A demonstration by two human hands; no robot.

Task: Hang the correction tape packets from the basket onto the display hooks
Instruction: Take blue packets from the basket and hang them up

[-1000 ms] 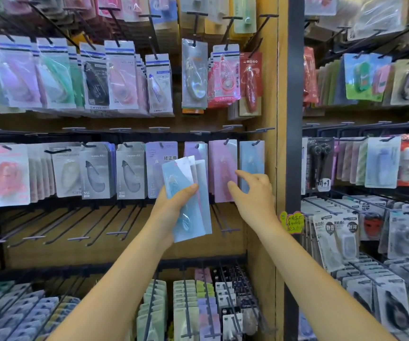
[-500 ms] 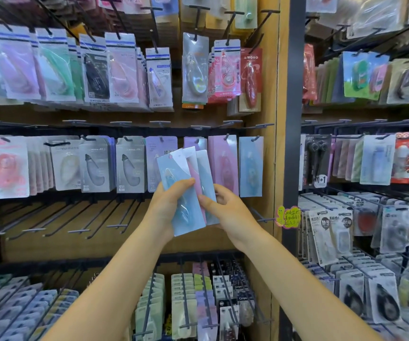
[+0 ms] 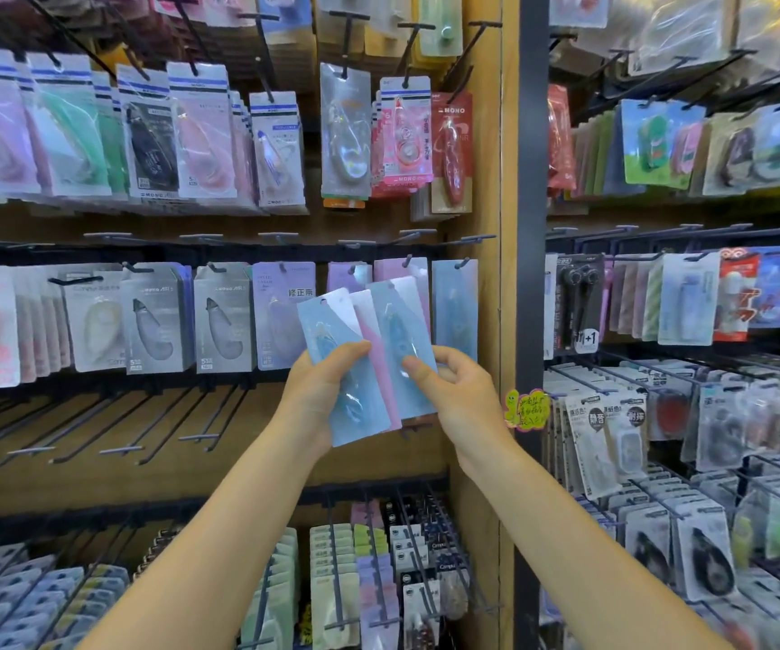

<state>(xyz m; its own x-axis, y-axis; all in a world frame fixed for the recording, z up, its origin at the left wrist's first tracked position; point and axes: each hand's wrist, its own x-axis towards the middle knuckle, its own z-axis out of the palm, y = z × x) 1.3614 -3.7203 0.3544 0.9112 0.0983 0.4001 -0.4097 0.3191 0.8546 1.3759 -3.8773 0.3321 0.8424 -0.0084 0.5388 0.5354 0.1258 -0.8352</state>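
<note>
My right hand [image 3: 461, 391] is back at the fan of packets now, having come off the pale blue card packet hanging on the rightmost middle-row hook [image 3: 454, 307], and the fan has spread wider than it was a moment ago. I am holding the fan of flat rectangular correction tape packets [image 3: 369, 363] in front of the middle row, just below the hooks and overlapping the lilac and pink packets hanging behind. My left hand [image 3: 320, 391] is gripping the front light blue packet [image 3: 336, 368], thumb laid across its face and fingers curled behind. My right hand is pinching the rear light blue packet [image 3: 402, 349] between thumb and forefinger, the other fingers loosely curled. A pink packet [image 3: 381, 368] is sitting sandwiched between the two.

I am judging the risk to be the pink one: as I am drawing the rear packet away, it is being held only by friction and could slide out and drop among the bare black wire hooks [image 3: 153, 429] below. Pulling sideways could also bend the thin card.

The packets' long axes are running near upright, with the front one tilting left at the top. Their punched hang-holes are pointing up toward the hooks, printed faces toward me.
</note>
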